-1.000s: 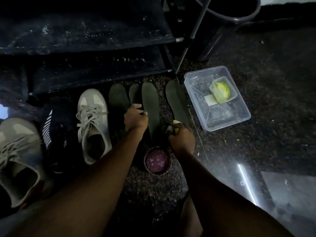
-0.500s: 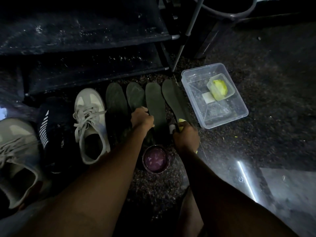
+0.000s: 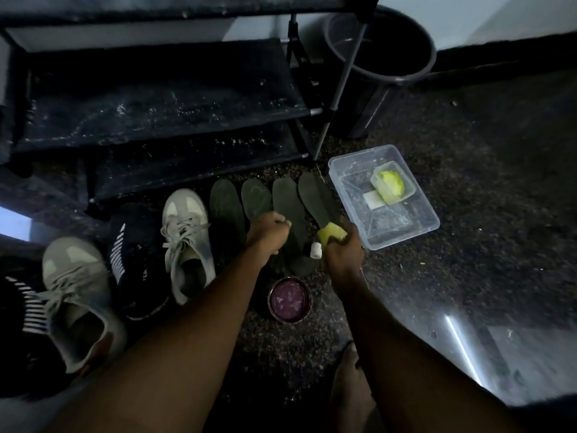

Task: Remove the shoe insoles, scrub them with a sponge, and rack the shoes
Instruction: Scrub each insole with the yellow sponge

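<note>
- No words, numbers or signs can be read here.
- The white stripes on the black shoe (image 3: 137, 276) are just a pattern, not letters.

Person, head-camera view.
- Left forearm (image 3: 187, 323): bare from the frame edge to the wrist.
- Right forearm (image 3: 406, 339): likewise bare.
- Left grip (image 3: 268, 232): uncovered.
- Right grip (image 3: 343, 254): uncovered.
- Leg or foot (image 3: 349, 389), lower centre: bare and dim, which of the two unclear.
</note>
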